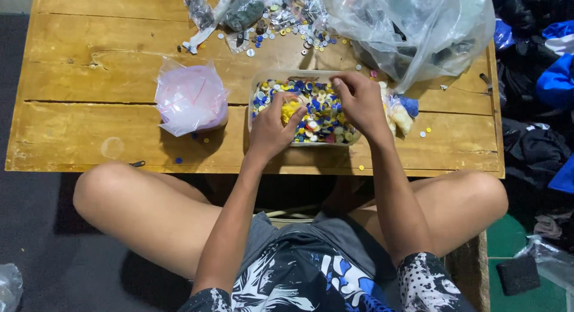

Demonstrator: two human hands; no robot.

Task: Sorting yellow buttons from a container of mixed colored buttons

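Overhead view of your two hands at a low wooden table (89, 109), with your crossed legs below its near edge. A clear plastic tray (263, 79) stands near the middle of the table, filled with small buttons (320, 112) in blue, yellow and white. Your left hand (272, 130) lies over the near left part of the tray, fingers curled narrowly around a small heap of yellow buttons (290, 109) held between thumb and fingertips. Your right hand (359, 103) rests on the right part of the tray, fingers bent down into the buttons with the tips close together; whether they pinch one cannot be told from this view. To the left of the tray, apart from it, sits a puffed pink-tinted plastic bag (191, 100). Just beside the tray's right end lies a small bag with yellow and blue contents (402, 112). A large clear plastic bag (412, 31) occupies the far right of the table, and loose buttons with small packets (263, 25) are scattered along the far edge.
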